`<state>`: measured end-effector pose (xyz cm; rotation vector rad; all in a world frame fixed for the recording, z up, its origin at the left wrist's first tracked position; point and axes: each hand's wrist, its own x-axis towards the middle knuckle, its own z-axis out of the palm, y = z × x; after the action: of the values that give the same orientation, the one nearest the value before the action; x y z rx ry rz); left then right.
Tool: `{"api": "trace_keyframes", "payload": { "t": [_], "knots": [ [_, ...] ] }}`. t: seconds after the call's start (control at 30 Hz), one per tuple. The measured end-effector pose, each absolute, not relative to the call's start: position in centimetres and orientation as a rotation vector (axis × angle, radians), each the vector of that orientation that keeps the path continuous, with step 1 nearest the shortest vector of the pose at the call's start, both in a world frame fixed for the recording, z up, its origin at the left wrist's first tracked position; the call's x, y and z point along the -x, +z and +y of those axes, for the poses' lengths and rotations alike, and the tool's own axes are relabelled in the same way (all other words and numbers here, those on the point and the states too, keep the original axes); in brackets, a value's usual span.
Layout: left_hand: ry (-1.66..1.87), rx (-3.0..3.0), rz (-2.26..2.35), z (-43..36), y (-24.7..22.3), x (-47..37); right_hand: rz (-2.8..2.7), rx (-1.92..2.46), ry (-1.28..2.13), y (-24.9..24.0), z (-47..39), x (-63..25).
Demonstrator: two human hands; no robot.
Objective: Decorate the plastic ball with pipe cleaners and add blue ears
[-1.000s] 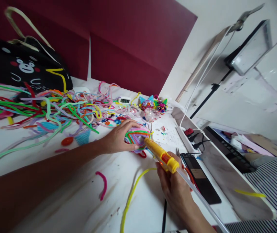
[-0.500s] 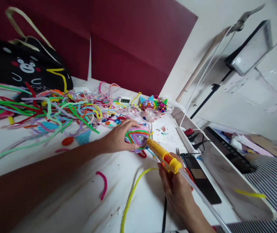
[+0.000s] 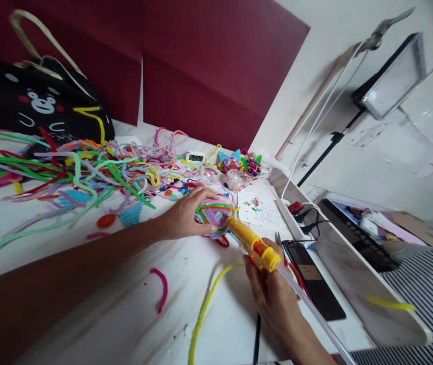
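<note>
My left hand (image 3: 188, 215) is wrapped round a ball (image 3: 216, 213) covered in bands of coloured pipe cleaner, with a bare clear patch facing me. My right hand (image 3: 275, 289) grips a yellow hot glue gun (image 3: 252, 241), with a long clear glue stick (image 3: 315, 309) coming out of its back. The gun's nozzle is at the ball's right side, by the bare patch; whether it touches I cannot tell. A yellow pipe cleaner (image 3: 206, 309) and a short magenta piece (image 3: 163, 291) lie on the table in front.
A large heap of pipe cleaners (image 3: 87, 167) spreads over the left, before a black bag (image 3: 41, 101). Two decorated figures (image 3: 231, 162) and a small digital clock (image 3: 195, 157) stand at the back. A power strip (image 3: 290, 223) and a phone (image 3: 317, 284) lie to the right.
The glue gun and my right hand have shifted very slightly left. My left hand and the ball have stayed where they were.
</note>
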<state>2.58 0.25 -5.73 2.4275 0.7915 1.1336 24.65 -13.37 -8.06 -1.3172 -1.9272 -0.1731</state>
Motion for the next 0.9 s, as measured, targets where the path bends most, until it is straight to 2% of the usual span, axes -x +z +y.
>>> {"api": "trace_keyframes", "payload": {
  "t": [0.5,0.9],
  "knots": [
    [1.160,-2.458,0.782,0.50,-6.02,-2.59,-1.958,1.255,-0.265,-8.25,-13.04,-24.46],
    [1.146,-2.473,0.802,0.55,-6.18,-2.47,-1.940,1.358,-0.185,-7.96,-13.33,-24.08]
  ]
}}
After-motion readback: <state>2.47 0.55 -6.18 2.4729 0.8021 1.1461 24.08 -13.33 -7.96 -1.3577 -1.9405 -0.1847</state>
